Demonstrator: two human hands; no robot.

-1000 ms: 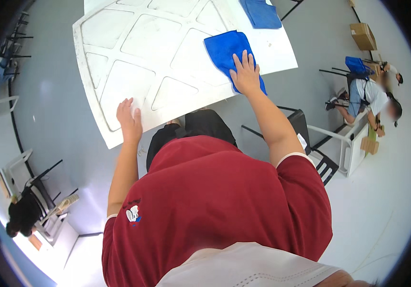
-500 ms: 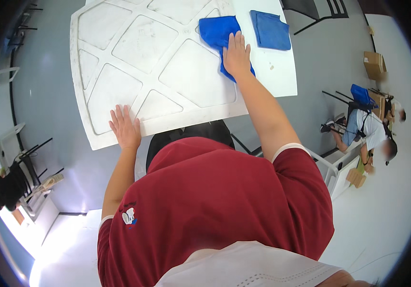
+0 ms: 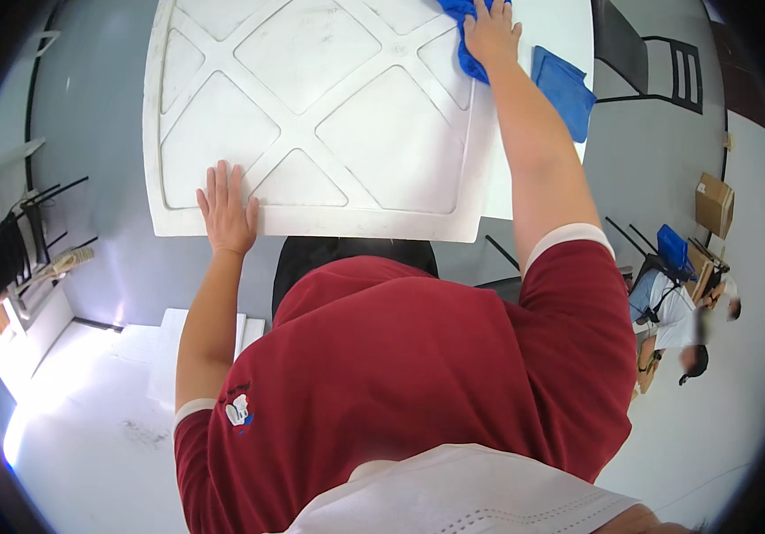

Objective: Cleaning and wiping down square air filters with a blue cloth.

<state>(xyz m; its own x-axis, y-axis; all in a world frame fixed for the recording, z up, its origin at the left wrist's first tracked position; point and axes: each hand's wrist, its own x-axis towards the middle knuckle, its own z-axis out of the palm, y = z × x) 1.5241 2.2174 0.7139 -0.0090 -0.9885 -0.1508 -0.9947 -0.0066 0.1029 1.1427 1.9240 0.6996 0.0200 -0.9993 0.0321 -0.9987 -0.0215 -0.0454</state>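
In the head view, looks down on a large white panel (image 3: 298, 129), divided by crossing bars into round-cornered cells. Shows the panel lying on a white table (image 3: 502, 191), near edge close to the body, far edge cut off by the frame.

Shows the left hand (image 3: 228, 218) flat at the panel's near-left part, fingers spread, gripping nothing. Shows the right hand (image 3: 492, 37), well apart from the left, laid over a bunched bright-blue cloth (image 3: 470, 66) at the panel's far-right side, fingers outstretched rather than clamped. Leaves the firmness of pressure unclear.

Includes a folded blue cloth (image 3: 564, 96) just beside the right forearm, and a black chair (image 3: 623, 49) beyond.

Suggests wiping partway along: looks fairly clean across the near cells, yet shows grey smudges on the far middle cell and the bar crossing near the bunched cloth. Probably leaves those to do; impossible to tell which cells already wiped.
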